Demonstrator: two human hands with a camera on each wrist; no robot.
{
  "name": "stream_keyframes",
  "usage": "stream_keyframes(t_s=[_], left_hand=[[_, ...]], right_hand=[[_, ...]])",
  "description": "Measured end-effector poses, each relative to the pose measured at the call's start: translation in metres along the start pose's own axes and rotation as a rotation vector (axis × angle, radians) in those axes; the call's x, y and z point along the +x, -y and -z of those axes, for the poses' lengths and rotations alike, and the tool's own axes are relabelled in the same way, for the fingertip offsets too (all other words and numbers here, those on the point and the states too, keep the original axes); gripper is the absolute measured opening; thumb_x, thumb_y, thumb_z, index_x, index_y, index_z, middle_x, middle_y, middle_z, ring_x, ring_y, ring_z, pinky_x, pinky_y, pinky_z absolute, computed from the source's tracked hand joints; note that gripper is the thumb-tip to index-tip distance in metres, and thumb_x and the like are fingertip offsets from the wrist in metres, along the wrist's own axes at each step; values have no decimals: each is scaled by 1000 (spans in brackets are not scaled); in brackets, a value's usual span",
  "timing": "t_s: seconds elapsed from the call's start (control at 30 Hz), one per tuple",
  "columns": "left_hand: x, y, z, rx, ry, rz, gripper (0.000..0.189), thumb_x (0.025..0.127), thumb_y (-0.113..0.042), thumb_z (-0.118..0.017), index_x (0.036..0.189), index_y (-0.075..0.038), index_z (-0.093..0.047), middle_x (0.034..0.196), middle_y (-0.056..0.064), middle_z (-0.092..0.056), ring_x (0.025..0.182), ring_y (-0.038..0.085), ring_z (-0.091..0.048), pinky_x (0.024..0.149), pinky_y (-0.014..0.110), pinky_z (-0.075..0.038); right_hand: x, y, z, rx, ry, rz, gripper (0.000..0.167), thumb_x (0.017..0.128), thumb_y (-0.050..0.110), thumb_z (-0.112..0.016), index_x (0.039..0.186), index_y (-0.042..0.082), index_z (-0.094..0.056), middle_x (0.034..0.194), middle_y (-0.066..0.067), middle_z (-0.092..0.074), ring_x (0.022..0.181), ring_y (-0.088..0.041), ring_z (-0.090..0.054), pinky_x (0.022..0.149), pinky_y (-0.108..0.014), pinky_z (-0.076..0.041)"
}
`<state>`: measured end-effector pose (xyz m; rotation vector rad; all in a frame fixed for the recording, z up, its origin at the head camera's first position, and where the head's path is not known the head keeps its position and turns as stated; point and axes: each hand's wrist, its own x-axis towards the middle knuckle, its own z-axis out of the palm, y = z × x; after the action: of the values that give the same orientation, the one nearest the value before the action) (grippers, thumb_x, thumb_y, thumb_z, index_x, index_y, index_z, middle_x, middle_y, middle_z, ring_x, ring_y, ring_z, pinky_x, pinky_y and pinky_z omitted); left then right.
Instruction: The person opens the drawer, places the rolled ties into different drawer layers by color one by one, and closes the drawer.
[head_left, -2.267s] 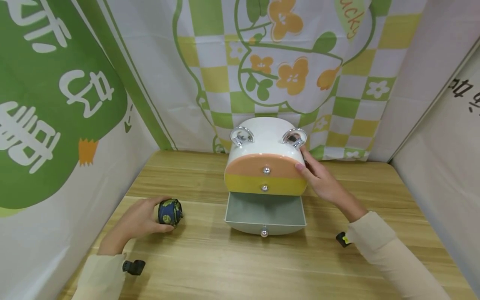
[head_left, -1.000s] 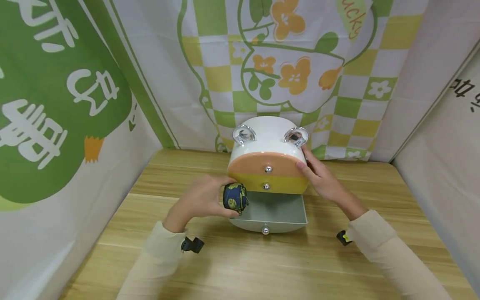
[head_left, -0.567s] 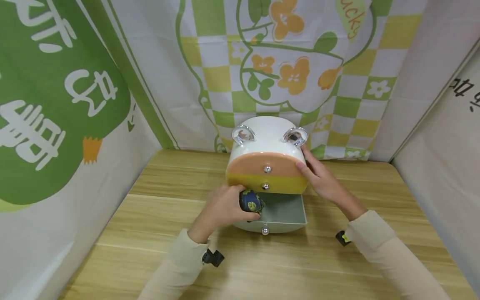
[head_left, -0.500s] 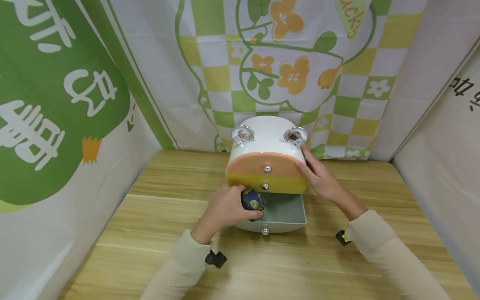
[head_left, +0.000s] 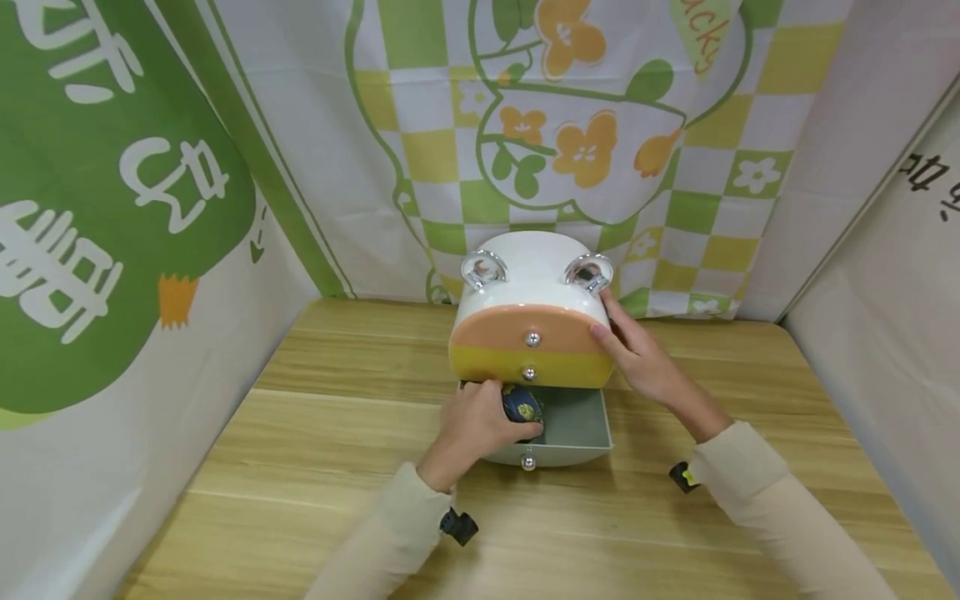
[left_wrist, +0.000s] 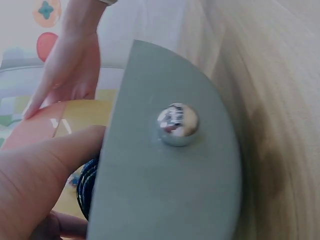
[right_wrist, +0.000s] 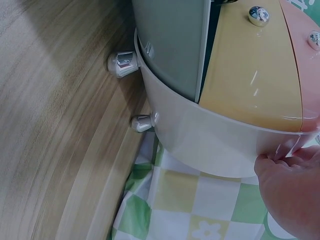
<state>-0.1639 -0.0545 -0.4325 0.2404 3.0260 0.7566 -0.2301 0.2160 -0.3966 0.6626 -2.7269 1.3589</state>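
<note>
My left hand (head_left: 476, 422) holds a rolled-up dark blue cloth (head_left: 523, 406) with a yellow-green pattern, inside the pulled-out grey-green bottom drawer (head_left: 577, 421). In the left wrist view, coiled layers of the cloth (left_wrist: 86, 187) show behind the drawer front. The drawer belongs to a small rounded cabinet (head_left: 534, 258), white on top, with orange and yellow drawers that are closed. My right hand (head_left: 647, 362) grips the cabinet's right side, its thumb on the front edge. The fingertips beyond the side are partly hidden in the head view.
Two shiny silver rings, the left ring (head_left: 483, 268) among them, stick up from the cabinet top. Silver knobs (head_left: 528, 461) sit on the drawer fronts. The wooden table (head_left: 322, 467) meets a patterned cloth backdrop (head_left: 427, 158) close behind the cabinet.
My left hand has carried the rolled cloth from the table's left side rightward into the open bottom drawer. My right hand has stayed on the cabinet.
</note>
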Motion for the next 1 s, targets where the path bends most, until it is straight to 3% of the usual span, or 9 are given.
stream_keyframes(t_s=[0.17, 0.37, 0.7, 0.87, 0.97, 1.0], left_hand=[[3, 2, -10, 19, -9, -16, 76, 70, -59, -93, 121, -9, -66, 93, 7, -75, 81, 24, -71, 62, 37, -52], [8, 3, -17, 21, -8, -6, 76, 70, -58, -94, 119, -9, -65, 94, 7, -75, 82, 24, -71, 67, 39, -54], [5, 0, -11, 39, 37, -21, 81, 70, -67, -90, 121, -9, -66, 88, 6, -71, 76, 21, -67, 60, 36, -49], [-2, -1, 1, 24, 3, -78, 59, 78, -60, -88, 101, -10, -66, 69, -1, -56, 61, 15, -55, 50, 30, -38], [-5, -2, 9, 14, -69, -120, 49, 86, -53, -84, 76, -12, -58, 58, -6, -38, 50, 10, -39, 45, 26, -26], [-6, -2, 13, 16, -100, -132, 48, 88, -51, -83, 72, -12, -59, 57, -8, -40, 50, 9, -39, 46, 25, -26]], right_hand=[[0, 1, -1, 33, 11, 9, 70, 114, 36, -44, 170, 23, -5, 178, -7, -9, 164, -33, -16, 130, -57, -20], [1, 1, -1, 47, 17, 14, 70, 114, 35, -44, 170, 22, -4, 178, -6, -8, 164, -31, -15, 129, -56, -19], [0, 2, -1, 42, 27, 1, 70, 114, 36, -43, 170, 22, -4, 178, -4, -5, 164, -31, -13, 130, -57, -19], [0, 3, -1, 42, 25, -6, 70, 114, 37, -43, 170, 23, -4, 178, -4, -5, 165, -31, -13, 130, -57, -18], [0, 3, -1, 47, 28, -6, 70, 114, 37, -43, 170, 24, -3, 178, -4, -5, 164, -31, -13, 130, -56, -19], [0, 3, -1, 49, 29, -4, 70, 114, 37, -43, 170, 24, -3, 178, -4, -5, 164, -31, -13, 130, -56, -19]])
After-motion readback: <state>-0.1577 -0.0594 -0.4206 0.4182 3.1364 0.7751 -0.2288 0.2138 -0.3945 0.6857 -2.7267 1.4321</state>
